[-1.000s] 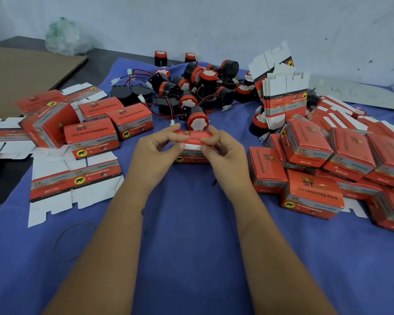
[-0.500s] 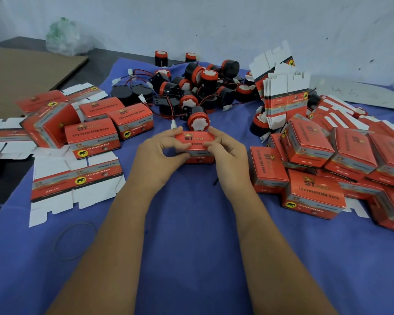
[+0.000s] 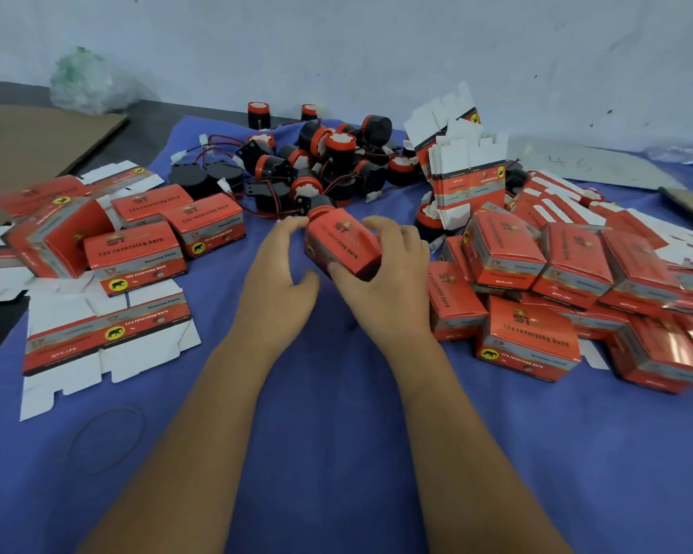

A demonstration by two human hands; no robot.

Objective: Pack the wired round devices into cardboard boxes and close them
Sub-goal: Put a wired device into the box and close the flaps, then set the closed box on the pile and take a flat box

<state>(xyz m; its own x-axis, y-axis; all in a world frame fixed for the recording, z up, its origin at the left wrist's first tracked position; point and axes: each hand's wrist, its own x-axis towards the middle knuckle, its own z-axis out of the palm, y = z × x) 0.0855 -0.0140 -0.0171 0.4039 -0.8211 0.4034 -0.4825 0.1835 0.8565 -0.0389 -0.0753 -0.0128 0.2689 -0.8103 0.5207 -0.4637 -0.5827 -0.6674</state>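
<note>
Head view: right hand (image 3: 381,273) grips the closed red box (image 3: 343,247) (tilted), left hand's (image 3: 279,269) fingertips touching it

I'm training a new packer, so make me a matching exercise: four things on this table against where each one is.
Things:
1. rubber band
2. red box
3. upright stack of flat cartons
4. plastic bag

Places:
A. far left, by the wall
B. near left, on the blue cloth
C. right of the horn pile
D. in the right hand

Pairs: 1-B, 2-D, 3-C, 4-A
</note>
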